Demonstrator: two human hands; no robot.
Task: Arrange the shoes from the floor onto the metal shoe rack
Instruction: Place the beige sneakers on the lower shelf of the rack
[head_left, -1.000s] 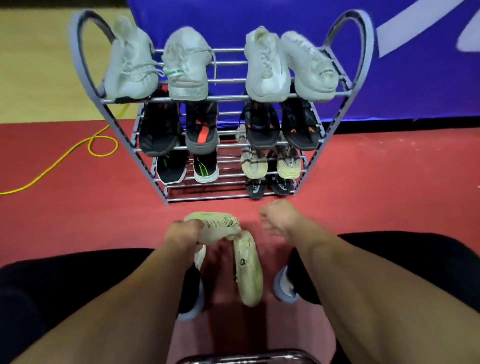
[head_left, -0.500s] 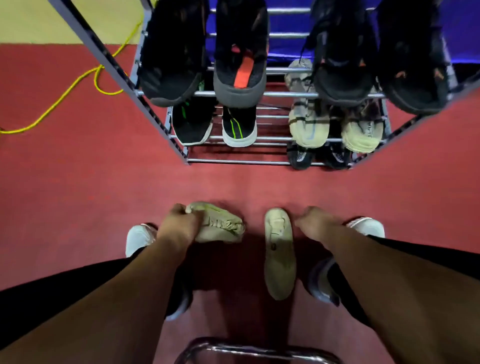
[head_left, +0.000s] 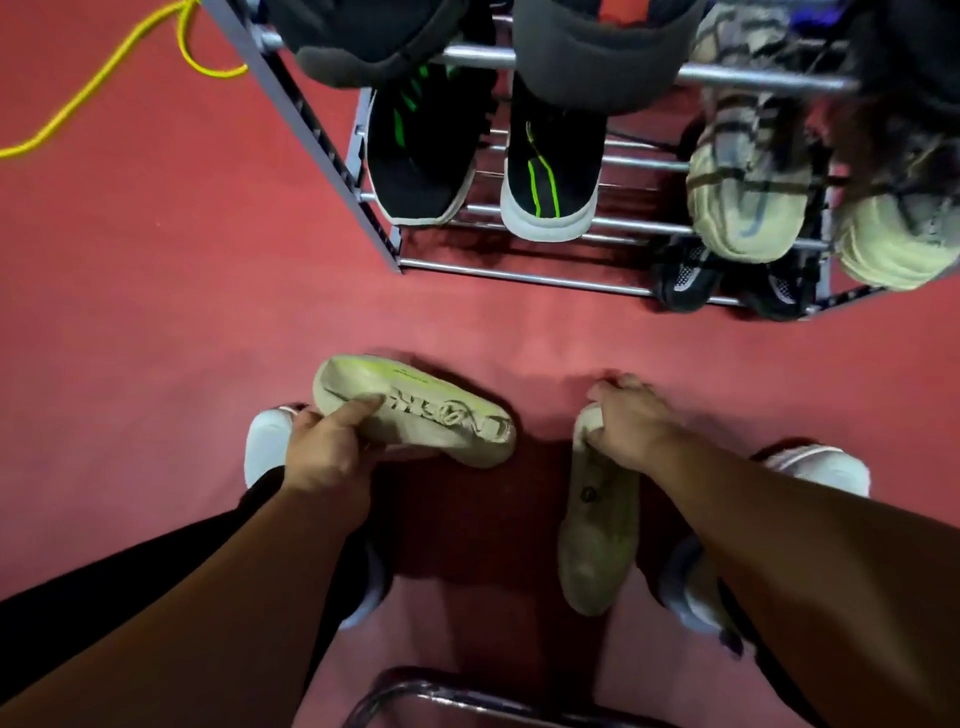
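Left hand: I am gripping the left hand (head_left: 332, 452) around one pale shoe (head_left: 415, 410), thumb pressing on its sole, which is now turning up toward the camera; half a second ago the upper was showing.
Right hand: I am closing the right hand (head_left: 631, 421) over the toe end of the second pale shoe (head_left: 597, 525); a moment earlier this hand was only beside it. The fingers are wrapping the far side, out of sight, so I am reading it as a grasp that is just forming.
Second shoe position: lying sole-up on the red floor (head_left: 156, 312), between my feet, heel toward me.
View change: the head is dipping lower, so the metal shoe rack (head_left: 519, 275) is filling the top of the frame.
Rack status: upper tiers are looking full; the bottom tier is holding a dark pair (head_left: 727, 280) on the right, and its left half is looking free.
Meaning for task: both shoes of the last floor pair are coming under control, so I am judging the lift to the bottom-left space as next.
Risk: the toe-only grip may let the second shoe swing.
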